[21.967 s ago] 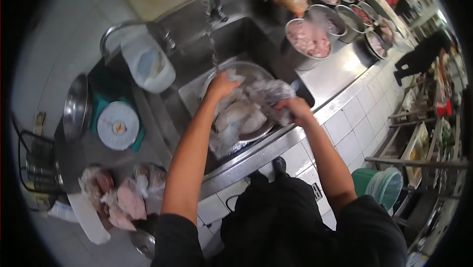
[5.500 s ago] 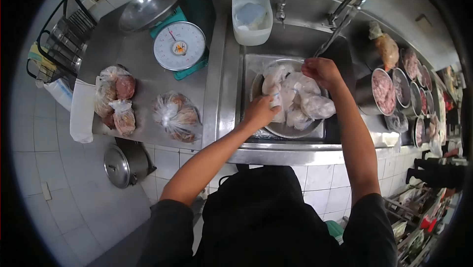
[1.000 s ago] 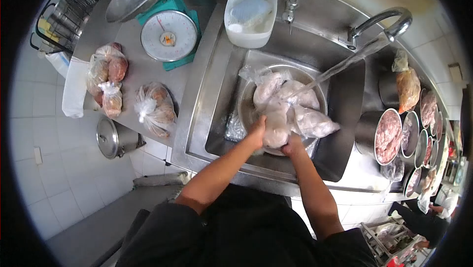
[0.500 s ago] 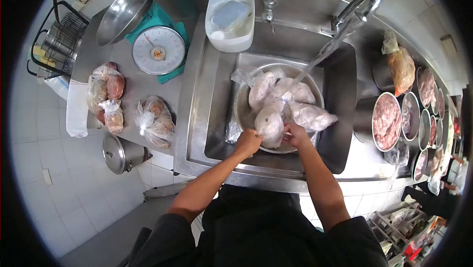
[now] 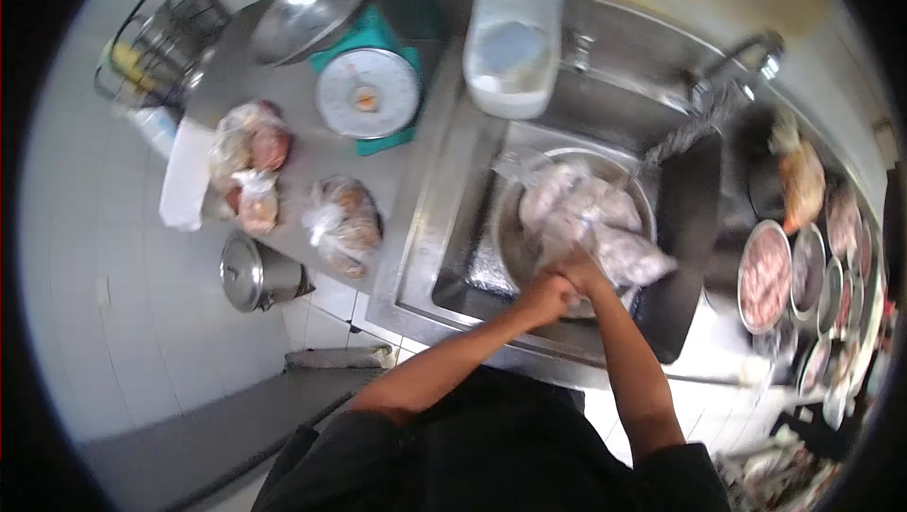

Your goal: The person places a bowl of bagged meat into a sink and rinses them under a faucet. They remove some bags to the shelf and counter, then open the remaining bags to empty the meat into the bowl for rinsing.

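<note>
In the sink stands a round metal bowl (image 5: 648, 198) holding several clear plastic bags of pale meat (image 5: 603, 205). My left hand (image 5: 546, 298) is closed in a fist at the bowl's near rim. My right hand (image 5: 584, 272) meets it there, fingers curled downward. Both grip the nearest plastic bag of meat (image 5: 564, 231), though motion blur and my hands hide much of it. Water runs from the curved faucet (image 5: 761, 54) toward the bowl's far right side.
Left of the sink (image 5: 688, 323) are a dial scale (image 5: 367, 93), bagged meat (image 5: 345, 224) and a lidded pot (image 5: 253, 273). A white plastic container (image 5: 513, 40) sits at the sink's back edge. Several metal pots of meat (image 5: 765, 276) line the right counter.
My hands have come together at the bowl's near rim; before, they were apart on either side of the nearest bag. The view has swung left, shifting the scene rightward.
</note>
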